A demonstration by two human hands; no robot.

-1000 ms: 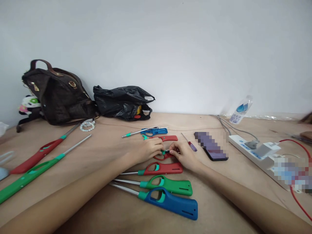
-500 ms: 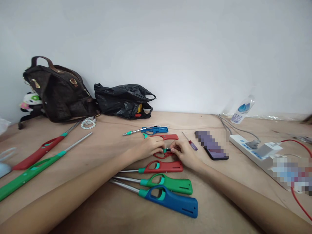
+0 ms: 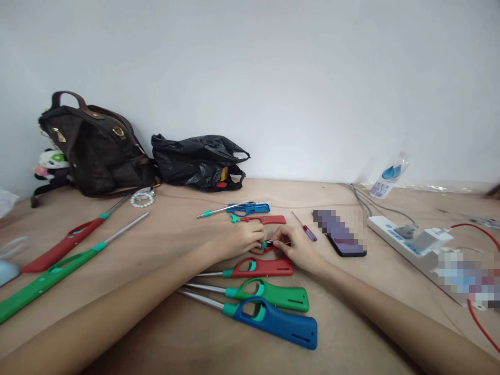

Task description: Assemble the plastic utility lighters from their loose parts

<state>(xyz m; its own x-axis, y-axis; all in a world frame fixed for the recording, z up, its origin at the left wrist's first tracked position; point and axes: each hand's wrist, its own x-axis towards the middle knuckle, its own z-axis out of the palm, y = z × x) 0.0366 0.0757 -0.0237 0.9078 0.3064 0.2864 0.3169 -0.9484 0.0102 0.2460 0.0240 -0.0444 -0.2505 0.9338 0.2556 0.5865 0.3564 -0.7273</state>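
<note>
My left hand [image 3: 247, 237] is closed in a pinch at the left end of a small black and green inner part [image 3: 267, 244] of a gas lighter. My right hand [image 3: 294, 245] pinches the same part from the right. Just under the fingers lies an opened red lighter shell [image 3: 262, 251], partly hidden by both hands. Behind them is a loose red shell half [image 3: 273, 220] with a green trigger piece at its left end. An opened blue lighter [image 3: 253, 209] with its metal tube lies farther back. A small screwdriver [image 3: 309, 233] rests beside my right hand.
Nearer me lie whole red [image 3: 269, 266], green [image 3: 277, 295] and blue lighters [image 3: 281, 325]. More red [image 3: 66, 245] and green lighters [image 3: 50, 278] are at left. A phone [image 3: 339, 234], power strip [image 3: 398, 242], bottle [image 3: 389, 176], black plastic bag [image 3: 195, 161] and backpack [image 3: 97, 151] stand around.
My left fingers have come slightly closer to the right ones, covering more of the small inner part. My right hand stays nearly still.
</note>
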